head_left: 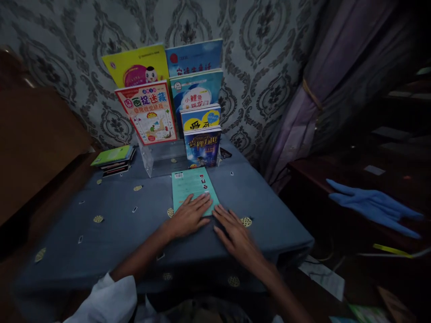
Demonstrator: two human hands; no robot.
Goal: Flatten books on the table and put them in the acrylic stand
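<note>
A teal book (188, 188) lies flat on the blue tablecloth, its barcode at the far left corner. My left hand (190, 215) rests on the near part of its cover with the fingers stretched out. My right hand (235, 231) lies by the near right corner, fingers extended, the fingertips at the book's edge. Just behind, a clear stand (148, 161) holds several upright books. Among them are a dark blue book (203, 148) in front and a red-bordered picture book (150, 114) on the left.
A small stack of books (114, 157) lies at the table's back left. Dark glasses (225, 153) sit behind the stand's right side. On a dark red surface to the right is a blue glove (373, 206). A tied purple curtain (303, 107) hangs beside the patterned wall (256, 31).
</note>
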